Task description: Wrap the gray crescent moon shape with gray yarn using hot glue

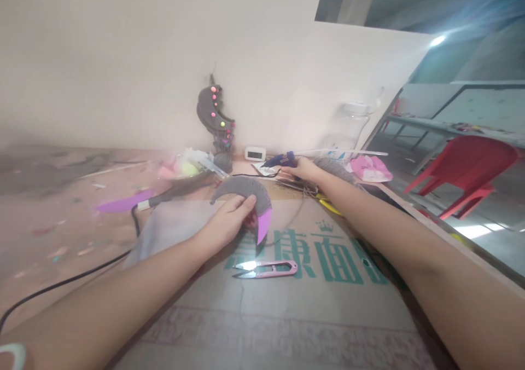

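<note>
In my left hand (234, 217) is a crescent moon shape (245, 186), mostly wrapped in grey yarn, its lower tip bare purple. The thumb presses on its face and the other fingers are partly hidden beneath. My right hand (305, 171) reaches to the back of the table and grips a dark blue glue gun (283, 160). A long pale glue stick (348, 152) sticks out behind the gun. Below the crescent lie pink thread snips (270, 269), blades pointing left. A strand of yarn (293, 225) trails from the crescent towards the right.
A finished-looking grey moon with coloured pompoms (213, 107) stands against the wall. Nearby are a small white digital clock (255, 154), a clear jug (353, 126), a pink packet (371, 168) and yellow-handled scissors (329, 206). A black cable (74, 278) crosses the left side.
</note>
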The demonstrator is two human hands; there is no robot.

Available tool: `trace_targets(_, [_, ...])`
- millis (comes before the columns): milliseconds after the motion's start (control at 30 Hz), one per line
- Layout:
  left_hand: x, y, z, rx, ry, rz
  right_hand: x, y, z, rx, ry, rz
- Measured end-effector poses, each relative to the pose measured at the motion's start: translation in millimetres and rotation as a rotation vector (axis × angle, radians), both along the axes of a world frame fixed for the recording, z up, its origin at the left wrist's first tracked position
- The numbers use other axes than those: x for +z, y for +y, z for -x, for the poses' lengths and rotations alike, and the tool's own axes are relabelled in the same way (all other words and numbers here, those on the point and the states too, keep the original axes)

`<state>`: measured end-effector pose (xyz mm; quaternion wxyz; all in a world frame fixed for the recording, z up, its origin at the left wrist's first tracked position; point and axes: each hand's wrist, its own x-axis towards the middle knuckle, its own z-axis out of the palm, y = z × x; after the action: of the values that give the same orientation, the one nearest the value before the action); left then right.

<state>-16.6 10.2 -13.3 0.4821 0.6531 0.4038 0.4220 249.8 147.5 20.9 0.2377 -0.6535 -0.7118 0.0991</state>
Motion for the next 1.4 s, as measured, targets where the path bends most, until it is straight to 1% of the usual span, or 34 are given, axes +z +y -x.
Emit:
trace_targets(133, [-1.0,1.3,0.6,-0.024,0.03,-0.043,6.8,-14.4,-2.1,0.0,-0.001,-0.014])
trace_targets(233, [-1.5,2.4,0.6,-0.025,0.068,-0.065,9.3,-34.8,-4.4,-0.029,0.013,-0.059])
trace_targets(367, [0.4,3.3,0.3,-0.011,0.132,-0.107,6.9,-77.7,-4.8,-0.043,0.057,-0.151])
trace_targets(400, [1.7,2.9,0.2,-0.01,0.152,-0.132,5.8,-89.9,-2.3,-0.018,0.081,-0.171])
trace_targets(467, [4.9,1.5,-0.1,-0.001,0.203,-0.179,4.0,-114.0,7.5,0.086,0.206,-0.216])
trace_targets(500, [6.3,0.7,-0.2,0.003,0.212,-0.181,3.3,-125.4,14.6,0.16,0.26,-0.195])
trace_targets(533, [7.4,-0.1,-0.3,0.008,0.222,-0.182,2.8,-136.2,22.7,0.205,0.333,-0.156])
trace_targets(633, [8.2,-1.7,0.0,0.061,0.196,-0.155,0.8,-162.6,47.7,0.358,0.555,0.122])
trace_targets(667, [8.2,-2.2,0.3,0.086,0.181,-0.148,-0.4,-169.0,54.4,0.402,0.595,0.194])
trace_targets(700, [8.5,-2.8,0.7,0.113,0.169,-0.145,-1.9,-174.2,59.6,0.44,0.609,0.248])
trace_targets(767, [10.6,-4.5,2.0,0.166,0.145,-0.155,-5.0,-181.8,65.5,0.497,0.552,0.27])
trace_targets(833, [14.5,-6.8,3.5,0.221,0.135,-0.185,-7.8,-187.4,66.7,0.542,0.418,0.202])
trace_targets(900, [18.4,-8.9,4.7,0.288,0.142,-0.215,-10.0,-192.4,66.3,0.589,0.267,0.09])
trace_targets(1000, [20.9,-10.2,5.4,0.335,0.193,-0.236,-13.3,-198.7,67.6,0.66,0.106,-0.03])
trace_targets(1133, [17.1,-8.7,3.8,0.3,0.258,-0.197,-15.7,-203.9,71.4,0.797,0.059,-0.139])
trace_targets(1233, [13.8,-8.6,1.9,0.239,0.34,-0.165,-9.6,-206.7,69.6,0.856,0.036,-0.323])
trace_targets(1300, [13.6,-9.8,0.6,0.212,0.426,-0.173,-1.8,-207.2,65.6,0.837,0.023,-0.429])
trace_targets(1333, [14.1,-10.5,0.0,0.204,0.467,-0.18,2.1,-206.4,63.2,0.798,0.033,-0.458])
trace_targets(1400, [15.7,-11.4,-0.5,0.188,0.518,-0.194,7.4,-201.7,57.8,0.667,0.094,-0.479])
